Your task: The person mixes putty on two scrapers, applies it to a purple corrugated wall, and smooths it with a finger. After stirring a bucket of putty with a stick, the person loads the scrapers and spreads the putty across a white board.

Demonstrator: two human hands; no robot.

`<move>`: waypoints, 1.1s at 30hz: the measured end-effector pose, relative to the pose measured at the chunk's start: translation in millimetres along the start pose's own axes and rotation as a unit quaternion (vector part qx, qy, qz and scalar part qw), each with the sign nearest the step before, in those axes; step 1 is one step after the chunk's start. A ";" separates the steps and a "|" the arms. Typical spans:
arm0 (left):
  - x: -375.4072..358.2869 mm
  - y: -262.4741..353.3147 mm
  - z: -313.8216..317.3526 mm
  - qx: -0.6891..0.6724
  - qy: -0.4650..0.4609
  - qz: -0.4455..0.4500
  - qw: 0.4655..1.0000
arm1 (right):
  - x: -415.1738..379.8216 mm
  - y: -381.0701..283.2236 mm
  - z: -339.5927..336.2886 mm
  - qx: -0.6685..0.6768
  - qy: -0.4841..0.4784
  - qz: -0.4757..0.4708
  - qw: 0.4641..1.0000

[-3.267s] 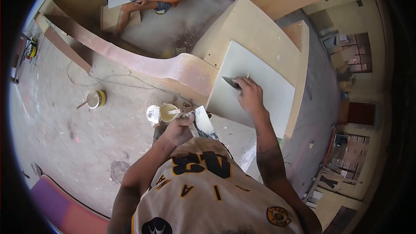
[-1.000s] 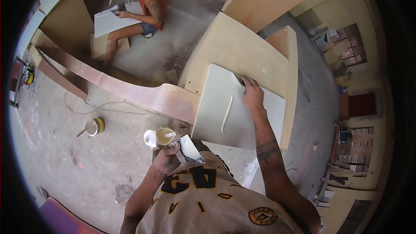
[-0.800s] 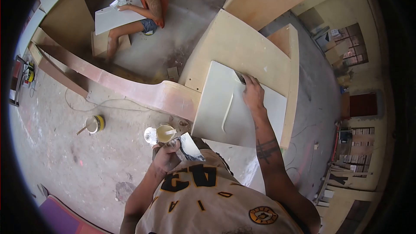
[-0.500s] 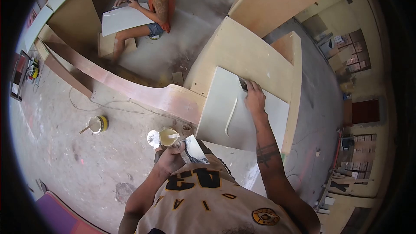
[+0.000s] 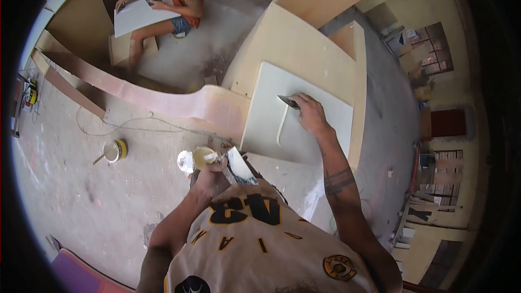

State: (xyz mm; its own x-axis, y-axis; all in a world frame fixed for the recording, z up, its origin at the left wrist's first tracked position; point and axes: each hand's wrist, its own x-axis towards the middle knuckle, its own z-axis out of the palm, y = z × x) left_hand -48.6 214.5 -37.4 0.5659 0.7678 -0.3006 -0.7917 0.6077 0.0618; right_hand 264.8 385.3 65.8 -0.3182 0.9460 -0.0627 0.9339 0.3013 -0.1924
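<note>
White and smooth, the board (image 5: pixel 258 122) lies on a pale wooden panel (image 5: pixel 304 43) ahead of me, with a curved pale streak (image 5: pixel 281 126) on its face. My right hand (image 5: pixel 310 113) pinches a dark scraper (image 5: pixel 288 101), its blade at the streak's far end; I cannot tell whether it touches. If I lean on one corner, that corner could score the surface or leave a ridge, and too flat an angle could smear the streak wide. Pushing hard might also shift the board, since I see no clamp on it. My left hand (image 5: pixel 211 178) is closed round a broad, smeared plate (image 5: pixel 241 167), just beside an opened tub (image 5: pixel 203 155) of something pale; whether it grips the tub too, I can't tell. Should I tilt the plate, whatever clings to it could drop on my shirt (image 5: pixel 239 263). Close by the board's left edge runs a curved pinkish rail (image 5: pixel 217 103), so a careless wide sweep might catch it.
</note>
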 end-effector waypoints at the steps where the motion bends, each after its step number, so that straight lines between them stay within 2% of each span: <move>1: -1.2 2.8 1.9 -0.018 -0.008 -0.021 1.000 | -8.2 -4.4 1.0 0.001 0.004 -0.016 1.000; 5: -2.7 5.2 5.5 -0.024 -0.008 -0.029 0.999 | -38.9 -21.8 6.4 0.012 0.005 -0.065 0.998; 9: -3.6 4.9 9.4 -0.061 0.016 -0.036 0.997 | -73.0 -47.3 12.2 0.043 0.005 -0.068 0.997; 13: -5.1 2.1 16.6 -0.103 -0.010 -0.025 0.994 | -103.9 -70.9 7.3 0.023 -0.037 -0.076 0.996; 15: -7.7 0.8 21.3 -0.119 0.023 -0.020 0.992 | -118.9 -76.8 5.3 0.021 -0.061 -0.069 0.996; 17: -7.9 -0.2 20.2 -0.130 0.032 -0.025 0.991 | -131.4 -79.6 0.5 0.021 -0.080 -0.083 0.993; 21: -8.9 1.7 25.4 -0.139 0.041 -0.018 0.989 | -148.7 -72.1 -9.3 0.009 -0.116 -0.048 0.992; 24: -11.7 4.2 27.7 -0.134 0.019 -0.013 0.991 | -148.8 -62.2 -24.1 0.004 -0.146 -0.036 0.989; 28: -7.5 0.4 21.1 -0.093 0.058 -0.006 0.994 | -128.7 -31.4 -33.6 0.031 -0.072 -0.012 0.997; 30: -8.1 0.5 19.3 -0.082 0.075 -0.002 0.994 | -109.0 -3.7 -30.8 0.031 0.020 0.022 0.999; 33: -7.7 -1.7 14.5 -0.064 0.076 0.017 0.995 | -79.1 42.6 -19.2 0.009 0.059 0.073 0.996</move>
State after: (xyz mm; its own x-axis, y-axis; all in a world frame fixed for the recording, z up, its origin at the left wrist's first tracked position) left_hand -48.3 210.5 -21.4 0.5047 0.7418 -0.4415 -0.8382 0.5436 -0.0447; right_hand 332.9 325.6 81.4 -0.1575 0.9872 0.0240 0.9653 0.1591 -0.2072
